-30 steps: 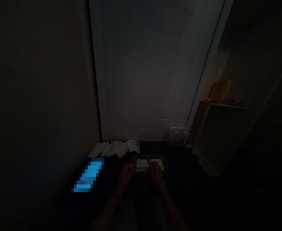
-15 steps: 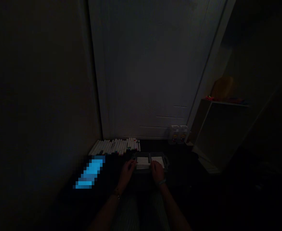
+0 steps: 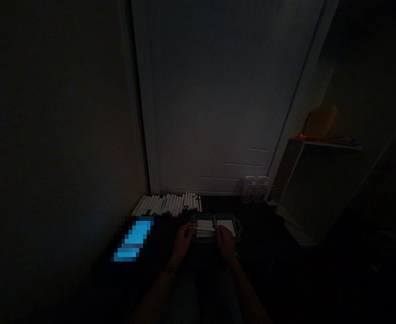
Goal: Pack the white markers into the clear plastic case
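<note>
The dark floor (image 3: 268,234) carried a long row of white marker pens (image 3: 167,204) lying side by side against the door's foot, with an open grey plastic case (image 3: 215,227) holding white cards just in front of them. Two clear plastic bottles (image 3: 256,189) stood further right, and a blurred bright blue object (image 3: 133,239) lay to the left.

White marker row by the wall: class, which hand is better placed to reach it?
Left, probably: the left hand rests at the left edge of the grey plastic case, closer to the row of white-barrelled markers, while the right hand lies farther right, over the case.
</note>
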A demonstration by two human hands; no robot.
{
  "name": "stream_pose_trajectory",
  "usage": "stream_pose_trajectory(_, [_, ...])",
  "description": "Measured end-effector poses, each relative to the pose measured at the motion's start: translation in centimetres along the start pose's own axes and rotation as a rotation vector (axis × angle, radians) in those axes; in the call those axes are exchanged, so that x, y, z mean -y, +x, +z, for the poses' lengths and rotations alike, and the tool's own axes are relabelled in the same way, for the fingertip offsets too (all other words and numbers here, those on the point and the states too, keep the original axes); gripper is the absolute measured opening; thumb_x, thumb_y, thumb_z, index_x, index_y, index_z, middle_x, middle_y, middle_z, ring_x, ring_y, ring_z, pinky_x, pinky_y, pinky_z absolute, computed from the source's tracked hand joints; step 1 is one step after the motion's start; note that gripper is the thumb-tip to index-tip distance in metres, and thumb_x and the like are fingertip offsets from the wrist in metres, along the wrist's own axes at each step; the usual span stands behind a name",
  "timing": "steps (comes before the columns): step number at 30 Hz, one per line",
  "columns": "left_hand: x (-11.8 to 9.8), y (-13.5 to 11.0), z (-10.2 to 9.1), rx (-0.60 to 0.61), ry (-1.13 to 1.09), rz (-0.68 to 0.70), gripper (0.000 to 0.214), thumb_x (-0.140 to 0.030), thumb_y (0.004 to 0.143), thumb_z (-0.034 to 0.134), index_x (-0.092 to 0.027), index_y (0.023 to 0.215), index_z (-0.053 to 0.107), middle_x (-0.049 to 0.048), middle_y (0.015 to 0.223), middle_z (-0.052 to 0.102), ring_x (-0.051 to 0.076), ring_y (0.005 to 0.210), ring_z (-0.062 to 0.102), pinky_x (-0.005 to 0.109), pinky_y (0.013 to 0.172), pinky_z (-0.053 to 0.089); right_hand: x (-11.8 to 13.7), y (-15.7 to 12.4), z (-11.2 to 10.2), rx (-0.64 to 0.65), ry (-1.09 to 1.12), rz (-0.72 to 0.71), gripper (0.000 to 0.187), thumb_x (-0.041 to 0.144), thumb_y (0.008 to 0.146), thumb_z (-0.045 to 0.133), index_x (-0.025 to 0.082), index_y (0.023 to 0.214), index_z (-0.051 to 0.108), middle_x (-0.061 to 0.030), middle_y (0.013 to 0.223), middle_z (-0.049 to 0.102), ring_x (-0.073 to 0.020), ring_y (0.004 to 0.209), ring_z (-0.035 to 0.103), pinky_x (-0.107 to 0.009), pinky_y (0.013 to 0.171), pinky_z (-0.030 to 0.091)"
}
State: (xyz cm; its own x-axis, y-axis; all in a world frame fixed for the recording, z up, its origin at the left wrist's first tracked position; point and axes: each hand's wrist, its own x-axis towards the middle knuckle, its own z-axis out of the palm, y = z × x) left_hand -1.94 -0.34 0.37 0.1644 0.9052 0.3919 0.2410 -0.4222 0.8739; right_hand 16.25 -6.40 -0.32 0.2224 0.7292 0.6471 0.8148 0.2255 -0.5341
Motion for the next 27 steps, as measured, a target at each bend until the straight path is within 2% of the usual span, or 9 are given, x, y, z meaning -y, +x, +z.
stream_pose_trajectory(6, [-0.7,-0.2,-0.1,-0.033,0.004,0.015,0.033,-0.045,0.079,0.045,-0.020,0.094,0.061,0.0060,0.098,0.064,0.020,0.095,0.058,0.034,0.086,0.043,0.4,0.2,-0.4,0.037,0.045,0.001,0.034,0.035,0.094,0.028,0.020,0.089,0.058,-0.0067,0.084,0.063,-0.0172,0.077,0.057,-0.026,0.069,0.041])
stream_pose_trajectory(14, [-1.2,-0.4,-0.1,-0.021,0.016,0.047,0.031,-0.044,0.080,0.045,-0.020,0.094,0.060,0.0064,0.099,0.064,0.020,0.096,0.058,0.033,0.087,0.043,1.0,0.4,-0.7,0.011,0.100,-0.026,0.032,0.033,0.094,0.029,0.020,0.098,0.058,-0.0066,0.091,0.061,-0.0171,0.087,0.056,-0.028,0.077,0.042])
stream_pose_trajectory(20, [-1.3,-0.3,-0.2,-0.024,-0.011,0.042,0.032,-0.044,0.080,0.046,-0.019,0.093,0.060,0.0063,0.098,0.064,0.020,0.094,0.058,0.032,0.086,0.043,1.0,0.3,-0.8,0.050,0.051,-0.072,0.031,0.030,0.094,0.029,0.022,0.100,0.059,-0.0064,0.094,0.060,-0.0181,0.091,0.054,-0.031,0.081,0.041])
stream_pose_trajectory(27, [-2.1,-0.5,-0.3,0.025,-0.034,-0.007,0.033,-0.046,0.080,0.044,-0.018,0.086,0.060,0.0020,0.083,0.065,0.018,0.080,0.060,0.026,0.072,0.045,0.7,0.2,-0.5,0.064,0.015,-0.123,0.033,0.027,0.095,0.027,0.020,0.100,0.060,-0.0064,0.089,0.059,-0.0184,0.091,0.053,-0.032,0.082,0.041])
